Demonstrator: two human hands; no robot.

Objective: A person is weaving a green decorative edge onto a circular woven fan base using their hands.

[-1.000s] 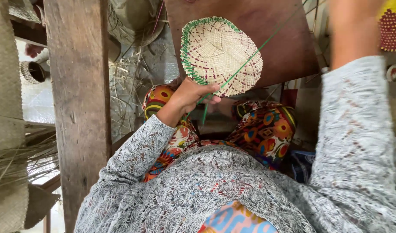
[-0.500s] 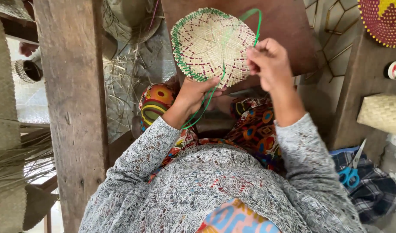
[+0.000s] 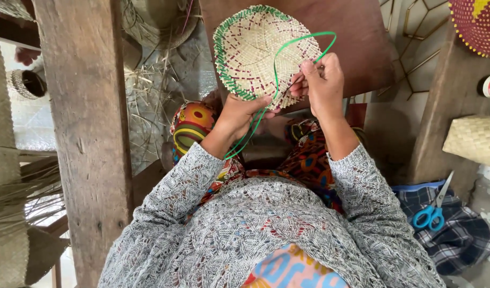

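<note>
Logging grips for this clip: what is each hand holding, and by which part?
Left hand holds the woven disc by its lower rim. Right hand pinches the green strip at the disc's right edge.

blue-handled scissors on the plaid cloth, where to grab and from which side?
Probably best by the handles. The scissors lie flat on the plaid cloth, blue loops toward the person, blades pointing up and away toward the wooden block. Come from above on the near side and pinch across the loops; that keeps fingers off the blades. The right hand is nearer, though busy at the woven disc.

One head-worn camera looks steeply down (close range) onto the lap.
</note>
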